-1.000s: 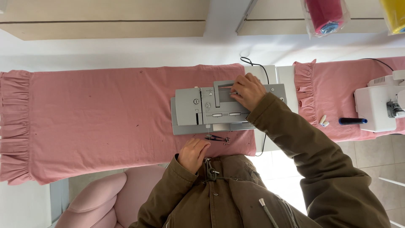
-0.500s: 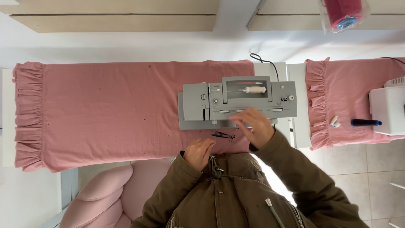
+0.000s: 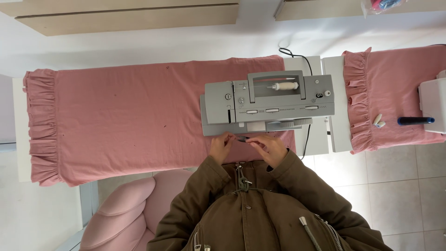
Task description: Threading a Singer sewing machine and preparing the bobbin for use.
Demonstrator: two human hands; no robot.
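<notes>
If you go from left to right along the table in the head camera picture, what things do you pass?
Pink ruffle → pink cloth → grey sewing machine → second pink ruffle → two small white bits → dark blue pen → white machine.

Small dark metal snips point(image 3: 242, 139): only a short dark sliver shows, lying roughly level, pinched from both ends between the left hand point(image 3: 221, 146) and the right hand point(image 3: 271, 148). Blade and handle ends cannot be told apart. It sits over the near edge of the pink cloth point(image 3: 130, 116), just in front of the grey sewing machine point(image 3: 267, 102), below its needle end. Both hands curl inward, fingertips meeting at the tool, knuckles up.
</notes>
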